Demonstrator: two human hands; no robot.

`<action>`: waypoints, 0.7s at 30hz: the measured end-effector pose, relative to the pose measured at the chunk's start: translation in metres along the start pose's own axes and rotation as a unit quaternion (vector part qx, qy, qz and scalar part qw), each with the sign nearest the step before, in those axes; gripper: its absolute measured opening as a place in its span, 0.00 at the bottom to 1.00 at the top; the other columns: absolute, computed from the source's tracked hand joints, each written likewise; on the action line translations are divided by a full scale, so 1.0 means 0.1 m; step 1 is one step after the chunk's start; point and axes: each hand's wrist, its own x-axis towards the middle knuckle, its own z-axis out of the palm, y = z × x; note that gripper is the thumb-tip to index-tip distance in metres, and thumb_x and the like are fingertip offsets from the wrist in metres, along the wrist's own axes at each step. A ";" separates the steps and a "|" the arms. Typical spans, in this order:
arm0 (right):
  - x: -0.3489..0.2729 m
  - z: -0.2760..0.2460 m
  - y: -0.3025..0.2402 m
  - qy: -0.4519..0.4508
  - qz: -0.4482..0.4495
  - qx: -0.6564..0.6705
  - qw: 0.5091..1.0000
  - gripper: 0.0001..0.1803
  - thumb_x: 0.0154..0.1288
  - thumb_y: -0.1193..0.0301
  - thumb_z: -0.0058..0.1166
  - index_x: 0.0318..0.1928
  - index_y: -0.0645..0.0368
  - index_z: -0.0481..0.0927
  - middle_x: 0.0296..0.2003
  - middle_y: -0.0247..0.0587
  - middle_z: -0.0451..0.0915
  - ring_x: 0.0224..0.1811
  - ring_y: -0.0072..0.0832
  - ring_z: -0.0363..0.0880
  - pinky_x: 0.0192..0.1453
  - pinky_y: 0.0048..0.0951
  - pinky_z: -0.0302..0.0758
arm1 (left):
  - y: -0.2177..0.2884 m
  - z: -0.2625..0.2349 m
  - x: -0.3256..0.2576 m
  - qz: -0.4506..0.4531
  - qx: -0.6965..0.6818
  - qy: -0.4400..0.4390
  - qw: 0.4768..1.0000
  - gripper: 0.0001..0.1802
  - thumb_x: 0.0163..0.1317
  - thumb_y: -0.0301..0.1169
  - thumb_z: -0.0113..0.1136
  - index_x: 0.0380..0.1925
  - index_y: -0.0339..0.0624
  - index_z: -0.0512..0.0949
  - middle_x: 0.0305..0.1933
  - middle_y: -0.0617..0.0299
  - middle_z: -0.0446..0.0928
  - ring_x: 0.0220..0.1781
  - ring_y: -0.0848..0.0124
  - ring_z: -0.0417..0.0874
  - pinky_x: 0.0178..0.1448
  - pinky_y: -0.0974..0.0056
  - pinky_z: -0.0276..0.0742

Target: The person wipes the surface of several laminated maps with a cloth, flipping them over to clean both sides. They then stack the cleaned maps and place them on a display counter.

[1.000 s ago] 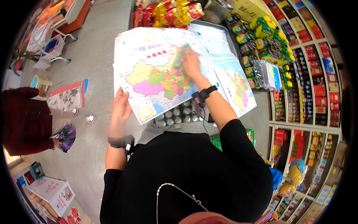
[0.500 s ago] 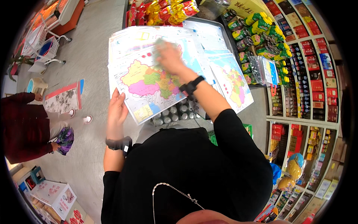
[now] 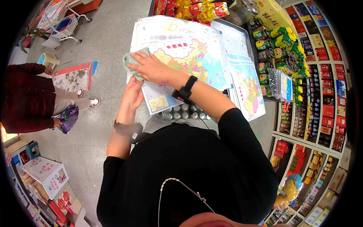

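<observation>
A colourful map sheet (image 3: 185,62) lies on top of a pile of printed sheets on a dark-edged stand in front of me. My right hand (image 3: 153,69) presses a pale green cloth (image 3: 129,65) flat onto the map's left side, its fingers laid over the cloth. At the map's lower left edge, close below the cloth, my left hand (image 3: 133,94) grips the sheet between thumb and fingers. A second map sheet (image 3: 251,90) with similar colours sticks out from the pile at the right. The left fingertips are partly hidden under my right hand and the cloth.
Snack packets (image 3: 208,11) lie beyond the sheets, with jars in green and yellow wrap (image 3: 283,39) at the right. Cans (image 3: 185,113) stand below the map's near edge. Tall stocked shelves (image 3: 321,98) line the right. A person in dark red (image 3: 32,98) stands at left.
My right hand has wiped the cloth from the map's upper middle across to its left edge. The left hand still grips the sheet's edge. The whole view has shifted somewhat.
</observation>
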 end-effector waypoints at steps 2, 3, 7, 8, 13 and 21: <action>-0.02 -0.02 0.03 -0.010 -0.016 -0.002 1.000 0.30 0.61 0.64 0.53 0.65 0.50 0.64 0.68 0.52 0.55 0.71 0.46 0.52 0.69 0.53 0.54 | -0.01 -0.03 0.00 0.002 -0.005 -0.003 1.000 0.26 0.68 0.21 0.39 0.66 0.37 0.54 0.64 0.52 0.65 0.63 0.63 0.71 0.66 0.56 0.68; -0.07 -0.05 0.19 -0.012 -0.001 -0.012 1.000 0.30 0.62 0.64 0.52 0.65 0.50 0.64 0.68 0.52 0.55 0.71 0.46 0.52 0.68 0.54 0.55 | -0.02 -0.02 0.00 0.017 -0.012 -0.028 0.999 0.26 0.68 0.21 0.39 0.66 0.37 0.54 0.64 0.52 0.66 0.63 0.62 0.71 0.65 0.56 0.69; -0.54 -0.19 1.01 0.087 0.222 -0.068 0.969 0.28 0.63 0.66 0.48 0.65 0.48 0.64 0.67 0.54 0.57 0.70 0.47 0.53 0.67 0.55 0.56 | -0.02 0.05 0.01 0.038 -0.013 -0.061 0.997 0.26 0.68 0.21 0.40 0.66 0.37 0.55 0.63 0.51 0.67 0.63 0.63 0.70 0.65 0.57 0.69; -0.64 -0.22 1.14 0.105 0.315 -0.094 0.939 0.28 0.63 0.65 0.47 0.65 0.49 0.64 0.67 0.54 0.56 0.70 0.48 0.53 0.67 0.56 0.56 | -0.03 0.05 0.00 0.041 -0.010 -0.061 0.997 0.26 0.68 0.21 0.40 0.66 0.36 0.55 0.63 0.51 0.67 0.63 0.63 0.70 0.65 0.57 0.69; -0.56 -0.10 1.25 0.155 0.358 -0.144 0.909 0.27 0.58 0.64 0.50 0.59 0.56 0.70 0.57 0.55 0.69 0.60 0.50 0.64 0.61 0.53 0.64 | -0.03 -0.01 0.05 0.033 -0.036 -0.071 0.996 0.25 0.68 0.23 0.41 0.65 0.35 0.56 0.62 0.52 0.67 0.62 0.63 0.71 0.66 0.57 0.68; -0.69 -0.13 -0.25 0.036 0.037 0.019 0.999 0.28 0.61 0.65 0.52 0.63 0.45 0.66 0.68 0.48 0.56 0.70 0.44 0.54 0.69 0.52 0.55 | -0.01 -0.10 0.08 0.036 0.012 -0.038 0.999 0.23 0.70 0.24 0.38 0.64 0.35 0.57 0.63 0.50 0.66 0.63 0.61 0.70 0.66 0.54 0.68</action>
